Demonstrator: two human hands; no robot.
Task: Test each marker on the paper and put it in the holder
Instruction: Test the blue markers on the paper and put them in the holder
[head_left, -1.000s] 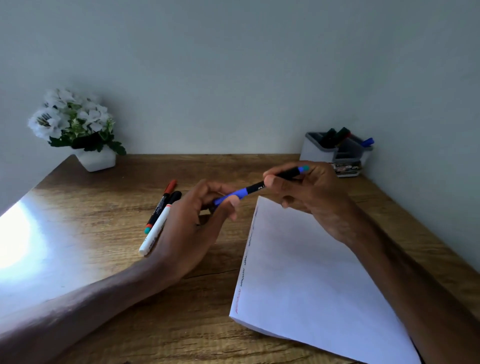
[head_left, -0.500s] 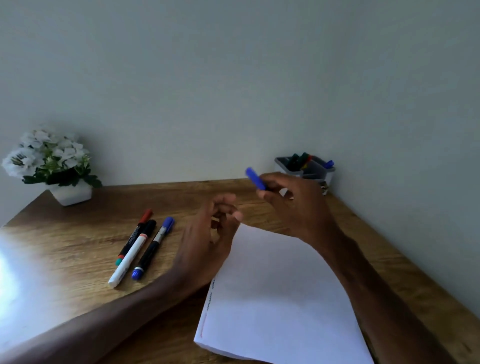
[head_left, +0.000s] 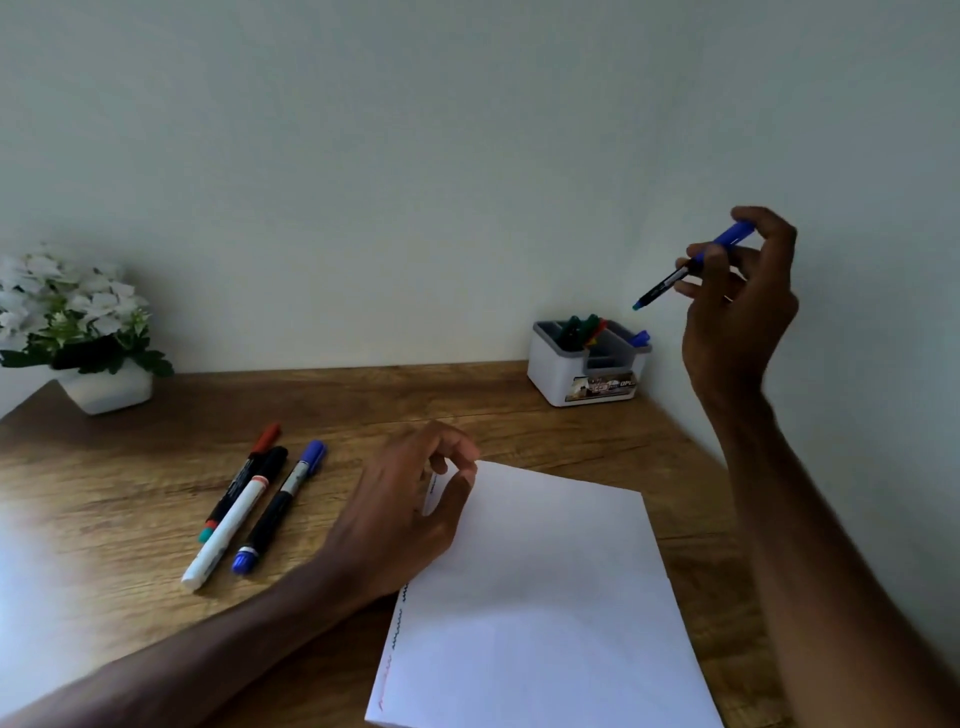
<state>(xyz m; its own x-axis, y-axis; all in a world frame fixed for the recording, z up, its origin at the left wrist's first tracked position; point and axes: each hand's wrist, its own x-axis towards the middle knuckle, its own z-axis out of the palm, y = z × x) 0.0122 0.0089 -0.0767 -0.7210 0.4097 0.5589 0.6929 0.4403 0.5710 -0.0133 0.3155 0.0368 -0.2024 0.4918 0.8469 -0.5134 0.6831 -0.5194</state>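
Observation:
My right hand (head_left: 740, 306) is raised above and right of the holder, pinching a blue-capped marker (head_left: 670, 280) that slants down-left toward it. The white and grey holder (head_left: 561, 379) stands at the back right by the wall with several markers inside. My left hand (head_left: 400, 514) rests at the paper's left edge, fingers loosely curled, holding nothing. The white paper (head_left: 545, 597) lies in front with short scribbles along its left margin. Three markers lie left of it: a red-capped one (head_left: 244, 475), a white one (head_left: 228, 530) and a blue one (head_left: 280, 509).
A white pot of white flowers (head_left: 78, 332) stands at the back left. The wooden table (head_left: 130, 467) meets the wall behind and on the right. Bright glare covers the table's near left.
Both hands first held the blue marker together. My left hand let go and sank to the paper's edge. My right hand carried the marker up and right toward the holder.

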